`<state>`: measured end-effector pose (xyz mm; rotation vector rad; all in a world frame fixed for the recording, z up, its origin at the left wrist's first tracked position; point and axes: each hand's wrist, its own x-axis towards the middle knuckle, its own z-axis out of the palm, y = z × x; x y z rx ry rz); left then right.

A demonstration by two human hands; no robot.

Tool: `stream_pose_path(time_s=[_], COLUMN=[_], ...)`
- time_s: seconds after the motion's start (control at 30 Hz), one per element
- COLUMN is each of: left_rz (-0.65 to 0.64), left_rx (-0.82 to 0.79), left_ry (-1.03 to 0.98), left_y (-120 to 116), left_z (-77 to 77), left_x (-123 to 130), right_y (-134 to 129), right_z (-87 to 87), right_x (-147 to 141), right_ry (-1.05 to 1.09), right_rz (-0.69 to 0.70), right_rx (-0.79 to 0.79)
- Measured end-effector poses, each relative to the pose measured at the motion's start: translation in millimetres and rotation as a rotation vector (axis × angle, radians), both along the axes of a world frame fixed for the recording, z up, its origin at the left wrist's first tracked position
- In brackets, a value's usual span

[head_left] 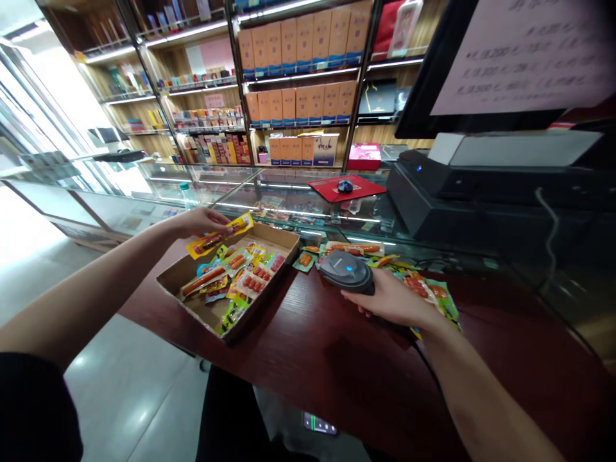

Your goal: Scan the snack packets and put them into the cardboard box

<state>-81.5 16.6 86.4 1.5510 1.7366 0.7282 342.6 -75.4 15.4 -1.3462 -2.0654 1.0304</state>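
My left hand (205, 222) pinches a long yellow snack packet (220, 236) above the far left part of an open cardboard box (192, 312). Inside that box lie several packaged sausages and snacks (235, 273) in green, yellow and clear wrappers. My right hand (382, 296) is wrapped round the handle of a dark grey barcode scanner (345, 271), whose head points left and shows a small blue light. Behind and beneath the scanner and my right hand, more sausage packets (426, 289) are spread on the dark red wooden desk (308, 333).
A glass counter (283, 186) runs behind the desk, with a red mat (363, 187) and a mouse (345, 185) on it. A monitor (414, 83) and black machine (433, 192) stand at right. A cable trails below my right hand. Stocked shelves line the back wall.
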Motion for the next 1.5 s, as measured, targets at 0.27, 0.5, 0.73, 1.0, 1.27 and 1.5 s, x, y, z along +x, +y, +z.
stream_pose_path(time_s=[0.27,0.5,0.73,1.0,1.27,1.5], left_rz=[-0.103,-0.356,-0.577,-0.762,-0.756,-0.726], left_rx=[-0.179,-0.197,-0.124,0.153,0.456,0.344], left_ry=[0.081,0.126,0.119,0.363,0.792,0.776], left_y=[1,8,26,36,18,20], left_z=[-1.0,-19.3,-48.3,-108.6,-139.7,-133.3], left_x=[-4,59,146,247,277,262], right_y=[5,10,14,9,8,8], right_z=[-3.8,5.4,15.3,22.5,22.5,21.6], right_x=[6,23,54,65,69,66], right_ry=[0.008,-0.023,-0.034,0.042,0.086,0.076], right_rz=[-0.053,-0.058,-0.126,-0.161,-0.178,-0.162], right_rx=[-0.097,-0.018,0.091,0.062,0.055,0.07])
